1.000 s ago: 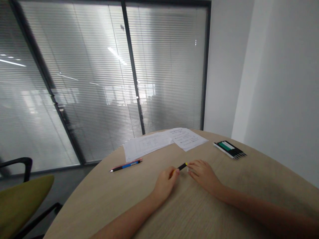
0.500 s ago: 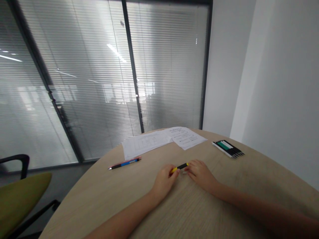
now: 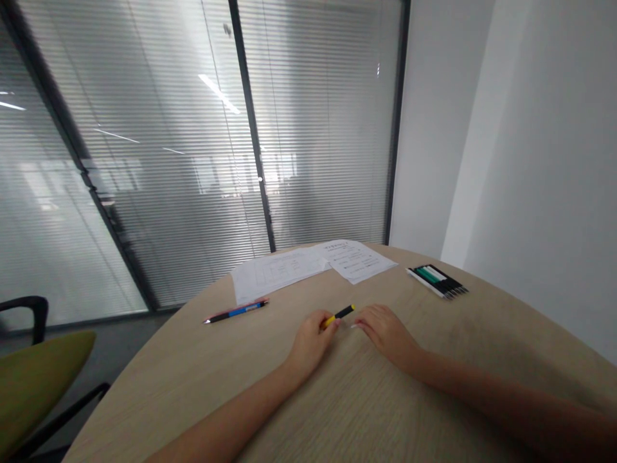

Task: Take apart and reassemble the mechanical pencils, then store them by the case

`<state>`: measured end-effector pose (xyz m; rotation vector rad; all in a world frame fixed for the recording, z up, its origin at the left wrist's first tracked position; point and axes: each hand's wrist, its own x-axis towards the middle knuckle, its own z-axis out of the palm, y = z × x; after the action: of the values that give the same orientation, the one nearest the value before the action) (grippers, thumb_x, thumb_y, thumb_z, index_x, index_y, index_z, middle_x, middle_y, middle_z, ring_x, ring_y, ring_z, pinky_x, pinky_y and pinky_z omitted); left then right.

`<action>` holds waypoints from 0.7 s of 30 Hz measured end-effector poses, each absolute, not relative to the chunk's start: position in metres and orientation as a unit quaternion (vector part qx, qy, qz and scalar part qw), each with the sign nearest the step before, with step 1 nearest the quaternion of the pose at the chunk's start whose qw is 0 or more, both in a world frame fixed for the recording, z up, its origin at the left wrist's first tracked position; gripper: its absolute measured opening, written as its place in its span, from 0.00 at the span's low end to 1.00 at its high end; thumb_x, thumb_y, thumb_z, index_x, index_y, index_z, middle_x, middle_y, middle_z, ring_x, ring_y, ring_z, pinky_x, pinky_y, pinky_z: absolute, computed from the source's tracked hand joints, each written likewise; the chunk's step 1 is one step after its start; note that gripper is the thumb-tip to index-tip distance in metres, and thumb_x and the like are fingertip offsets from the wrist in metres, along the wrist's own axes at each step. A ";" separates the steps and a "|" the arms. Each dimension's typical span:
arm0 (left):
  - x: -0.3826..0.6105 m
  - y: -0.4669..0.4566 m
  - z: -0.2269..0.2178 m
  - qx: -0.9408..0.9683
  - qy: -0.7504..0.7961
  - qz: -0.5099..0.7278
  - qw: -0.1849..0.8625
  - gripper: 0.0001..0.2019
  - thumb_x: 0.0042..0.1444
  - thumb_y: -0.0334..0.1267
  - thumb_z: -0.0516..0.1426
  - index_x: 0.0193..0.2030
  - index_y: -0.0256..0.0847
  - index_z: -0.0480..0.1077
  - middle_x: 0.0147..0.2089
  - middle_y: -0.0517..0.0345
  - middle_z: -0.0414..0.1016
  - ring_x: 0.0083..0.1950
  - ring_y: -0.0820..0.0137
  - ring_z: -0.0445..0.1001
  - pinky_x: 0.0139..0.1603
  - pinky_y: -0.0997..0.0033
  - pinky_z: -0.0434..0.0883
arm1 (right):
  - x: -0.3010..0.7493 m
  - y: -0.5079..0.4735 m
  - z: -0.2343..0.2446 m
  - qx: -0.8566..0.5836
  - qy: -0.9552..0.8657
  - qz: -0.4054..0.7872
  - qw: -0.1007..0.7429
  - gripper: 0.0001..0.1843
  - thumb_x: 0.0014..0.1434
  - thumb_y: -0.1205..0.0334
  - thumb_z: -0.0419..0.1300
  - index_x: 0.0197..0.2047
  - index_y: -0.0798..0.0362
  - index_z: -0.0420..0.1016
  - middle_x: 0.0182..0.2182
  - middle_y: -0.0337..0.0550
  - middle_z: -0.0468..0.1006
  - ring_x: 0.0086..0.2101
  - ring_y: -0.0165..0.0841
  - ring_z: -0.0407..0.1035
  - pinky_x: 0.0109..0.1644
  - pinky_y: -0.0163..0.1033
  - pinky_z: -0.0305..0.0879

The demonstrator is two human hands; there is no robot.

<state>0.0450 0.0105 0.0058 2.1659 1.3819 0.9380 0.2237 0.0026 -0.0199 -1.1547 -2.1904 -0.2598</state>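
Observation:
Near the middle of the round table, my left hand (image 3: 309, 337) is closed around a yellow-and-black pen (image 3: 344, 312). Its black part and yellow end stick out toward the right, raised slightly. Just across a small gap is my right hand (image 3: 389, 334), its fingers bent and pressed together. A small pale piece (image 3: 354, 326) shows at those fingertips, too small to name. The pen's yellow end lies close to my right fingers but apart from them.
To the left on the table (image 3: 216, 379) lies a blue-and-black pen (image 3: 236, 312) with a reddish strip along it. Printed sheets (image 3: 279, 273) overlap at the far edge. On the right is a flat pack of several pens (image 3: 438, 281). A green chair (image 3: 43, 366) stands beyond the left edge.
My right fingers have come away from the pen's right end, leaving a small gap. My left hand still grips the pen. The whole view has shifted slightly.

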 end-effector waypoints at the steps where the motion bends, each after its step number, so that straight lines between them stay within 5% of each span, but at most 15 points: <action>1: 0.045 0.011 0.005 0.774 0.496 0.338 0.203 0.13 0.49 0.43 0.47 0.28 0.36 0.67 0.26 0.57 0.67 0.30 0.70 0.64 0.30 0.73 0.60 | 0.225 0.002 -0.020 -0.436 -0.829 -0.097 0.336 0.07 0.57 0.67 0.49 0.32 0.55 0.67 0.29 0.43 0.72 0.34 0.33 0.64 0.41 0.41 0.60; 10: 0.044 0.014 0.001 0.781 0.488 0.334 0.200 0.11 0.48 0.41 0.49 0.27 0.37 0.67 0.27 0.58 0.68 0.30 0.70 0.65 0.31 0.73 0.60 | 0.232 -0.001 -0.015 -0.447 -0.777 -0.049 0.441 0.15 0.59 0.64 0.43 0.47 0.51 0.64 0.37 0.45 0.70 0.40 0.32 0.63 0.44 0.40 0.61; 21: 0.044 0.012 0.002 0.798 0.467 0.336 0.182 0.09 0.48 0.39 0.50 0.27 0.37 0.67 0.28 0.56 0.69 0.32 0.70 0.66 0.32 0.73 0.61 | 0.231 -0.003 -0.012 -0.422 -0.787 -0.020 0.450 0.13 0.59 0.66 0.44 0.42 0.50 0.67 0.34 0.43 0.70 0.38 0.31 0.63 0.44 0.39 0.61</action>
<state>0.0440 0.0117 0.0020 2.2511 1.3172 0.9487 0.2314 -0.0031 -0.0119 -1.0433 -1.9464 -0.0498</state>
